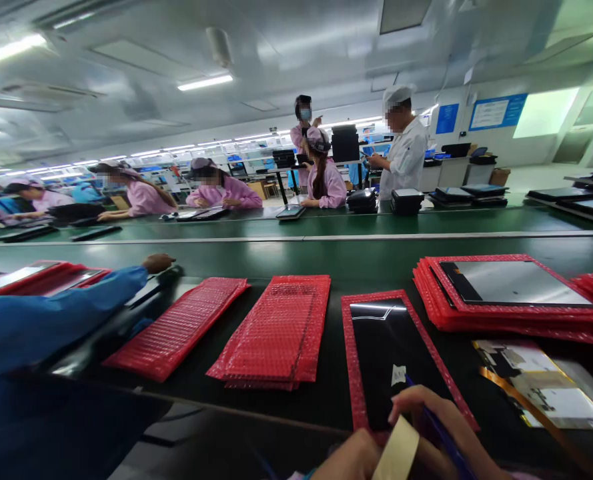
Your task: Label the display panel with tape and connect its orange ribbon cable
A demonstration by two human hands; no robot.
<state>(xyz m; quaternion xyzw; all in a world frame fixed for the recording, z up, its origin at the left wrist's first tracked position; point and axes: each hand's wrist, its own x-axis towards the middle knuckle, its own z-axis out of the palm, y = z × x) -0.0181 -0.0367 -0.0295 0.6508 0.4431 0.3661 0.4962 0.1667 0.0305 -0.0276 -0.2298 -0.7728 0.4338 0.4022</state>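
A black display panel (383, 347) lies on a red bubble-wrap sheet (355, 393) near the front edge of the green table. A small whitish label (399, 375) sits on the panel. My right hand (439, 427), closed around a blue pen (443, 433), is over the panel's near end, its fingertips just below the label. My left hand (351, 459) is at the bottom edge of the picture, partly cut off, beside a cream-coloured strip or roll (397, 450) between the two hands. Its fingers are mostly hidden.
Red bubble-wrap stacks (276, 333) stand left of the panel. A stack with another panel (519, 283) is at right, above loose parts with an orange flex cable (531, 403). A co-worker's blue sleeve (66, 310) reaches in from the left. Several people sit across the table.
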